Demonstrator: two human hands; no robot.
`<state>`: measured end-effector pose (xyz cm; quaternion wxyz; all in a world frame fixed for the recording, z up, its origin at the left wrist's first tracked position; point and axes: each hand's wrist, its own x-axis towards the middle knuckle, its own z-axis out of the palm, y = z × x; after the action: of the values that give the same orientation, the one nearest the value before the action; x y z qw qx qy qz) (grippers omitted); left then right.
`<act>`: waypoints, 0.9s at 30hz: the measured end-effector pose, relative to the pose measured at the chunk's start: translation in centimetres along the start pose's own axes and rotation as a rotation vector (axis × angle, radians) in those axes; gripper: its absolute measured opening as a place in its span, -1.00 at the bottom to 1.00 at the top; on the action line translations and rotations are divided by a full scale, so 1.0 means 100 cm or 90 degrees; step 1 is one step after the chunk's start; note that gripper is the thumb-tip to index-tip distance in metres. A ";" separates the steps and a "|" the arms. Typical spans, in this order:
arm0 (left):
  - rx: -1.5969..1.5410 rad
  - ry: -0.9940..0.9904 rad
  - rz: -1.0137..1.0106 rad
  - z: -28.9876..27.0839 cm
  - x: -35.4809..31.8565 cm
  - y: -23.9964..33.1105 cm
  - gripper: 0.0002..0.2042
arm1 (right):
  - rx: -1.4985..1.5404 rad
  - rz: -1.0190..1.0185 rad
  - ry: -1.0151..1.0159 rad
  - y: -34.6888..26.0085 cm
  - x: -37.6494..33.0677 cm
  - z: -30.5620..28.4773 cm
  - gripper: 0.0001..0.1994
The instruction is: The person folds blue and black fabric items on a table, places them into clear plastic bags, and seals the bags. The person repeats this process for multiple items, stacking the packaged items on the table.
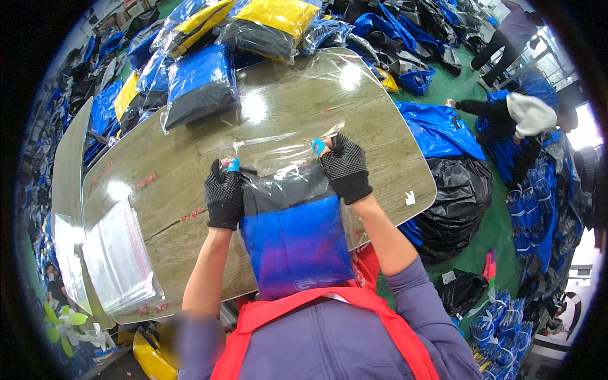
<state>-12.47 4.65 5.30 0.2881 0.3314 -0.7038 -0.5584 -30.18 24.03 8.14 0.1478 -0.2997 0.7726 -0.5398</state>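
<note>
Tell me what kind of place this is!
It's probably a packing workshop: wrapped bundles are piled at the far side of the table, clear plastic bags lie on its left, and heaps of blue and black goods lie beyond it.

green floor [501,237] beyond a glossy wood-grain table [389,161]

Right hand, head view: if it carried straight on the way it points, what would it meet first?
Probably the bagged yellow-and-black bundle at the far side of the tabletop; the right hand, pinching clear film, points forward-left toward it, though its height is unclear.
</note>
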 end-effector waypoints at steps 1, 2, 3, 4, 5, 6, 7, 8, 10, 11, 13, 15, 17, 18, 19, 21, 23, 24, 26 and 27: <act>0.057 -0.008 -0.017 0.001 0.002 -0.006 -0.76 | -0.061 -0.041 0.081 0.005 -0.001 0.005 -0.81; 0.114 -0.013 -0.028 0.002 0.007 -0.011 -0.76 | -0.108 -0.098 0.108 0.013 0.000 0.012 -0.78; 0.072 -0.079 -0.069 0.001 0.010 -0.017 -0.73 | -0.107 -0.009 0.034 0.021 0.004 0.014 -0.79; -0.059 -0.111 -0.103 0.000 0.017 -0.023 -0.72 | 0.034 -0.001 0.036 0.029 0.010 0.015 -0.79; -0.171 -0.136 -0.170 -0.004 0.023 -0.029 -0.70 | 0.162 0.055 0.017 0.036 0.017 0.011 -0.79; -0.298 -0.184 -0.221 -0.006 0.031 -0.034 -0.67 | 0.274 0.143 0.028 0.041 0.025 0.007 -0.79; -0.315 -0.187 -0.237 -0.010 0.036 -0.039 -0.60 | 0.328 0.089 -0.015 0.043 0.033 0.001 -0.78; -0.354 -0.184 -0.236 -0.011 0.044 -0.043 -0.60 | 0.310 0.122 -0.027 0.041 0.040 -0.004 -0.77; -0.564 -0.230 -0.316 -0.013 0.054 -0.048 -0.62 | 0.193 0.233 0.021 0.029 0.051 -0.011 -0.77; -0.564 -0.245 -0.306 -0.013 0.058 -0.049 -0.62 | 0.039 0.036 0.137 0.020 0.053 -0.008 -0.78; -0.554 -0.272 -0.316 -0.011 0.062 -0.048 -0.61 | -0.114 -0.254 0.200 -0.002 0.056 0.008 -0.80; -0.477 -0.245 -0.241 -0.009 0.062 -0.043 -0.59 | -0.137 -0.372 -0.025 -0.022 0.059 0.036 -0.71; -0.394 -0.220 -0.188 -0.009 0.061 -0.037 -0.60 | -0.169 -0.421 -0.165 -0.034 0.067 0.072 -0.77; -0.395 -0.239 -0.195 -0.010 0.059 -0.034 -0.63 | -0.258 -0.417 -0.186 -0.039 0.075 0.091 -0.79; -0.380 -0.218 -0.216 -0.011 0.058 -0.032 -0.66 | -0.348 -0.389 -0.253 -0.042 0.080 0.103 -0.79; -0.370 -0.215 -0.182 -0.014 0.055 -0.029 -0.70 | -0.412 -0.387 -0.317 -0.052 0.094 0.116 -0.81; -0.253 -0.184 -0.107 -0.018 0.052 -0.029 -0.71 | -0.386 -0.408 -0.380 -0.063 0.106 0.113 -0.76; -0.204 -0.184 -0.063 -0.019 0.050 -0.029 -0.71 | -0.372 -0.412 -0.458 -0.068 0.110 0.109 -0.72; -0.138 -0.214 -0.033 -0.020 0.049 -0.030 -0.69 | -0.316 -0.414 -0.478 -0.074 0.114 0.101 -0.77; -0.160 -0.221 -0.032 -0.021 0.050 -0.029 -0.67 | -0.355 -0.440 -0.466 -0.075 0.113 0.100 -0.79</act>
<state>-13.45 -1.00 3.04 0.1880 0.2091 -0.6595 -0.6972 -31.19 7.74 12.40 0.1361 -0.7297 0.6414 -0.1940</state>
